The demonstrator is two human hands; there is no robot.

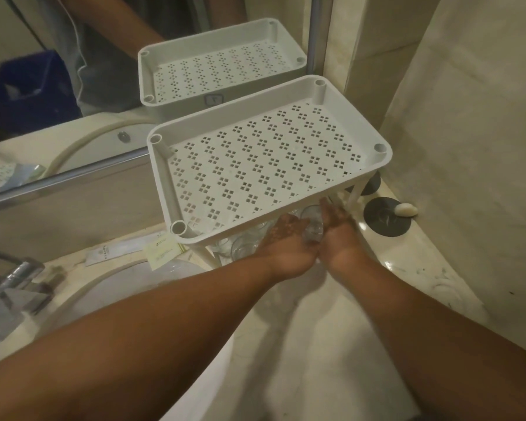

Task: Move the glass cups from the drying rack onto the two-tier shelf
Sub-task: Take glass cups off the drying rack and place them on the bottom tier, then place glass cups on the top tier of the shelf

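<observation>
mirror (pixel 58 86) behind | beige stone wall (pixel 468 132) right | marble counter (pixel 331 344) | dim light

1. The shelf (pixel 301 86) is showing white, its tray pierced with diamond clusters of small square holes.
2. The cups (pixel 312 221) are looking clear.
3. Far right, a disc (pixel 383 218) is showing dark grey.
4. Far left, a bin (pixel 28 86) is reflecting blue.

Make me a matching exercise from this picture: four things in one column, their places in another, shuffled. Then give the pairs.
Things:
1. glass cup
2. soap bar
3. faucet
4. top tier

Places:
A. left, by the basin
B. between both hands, under the top tier
C. on the counter, by the right wall
D. uppermost on the shelf, nothing on it

Pairs: 1-B, 2-C, 3-A, 4-D
</observation>
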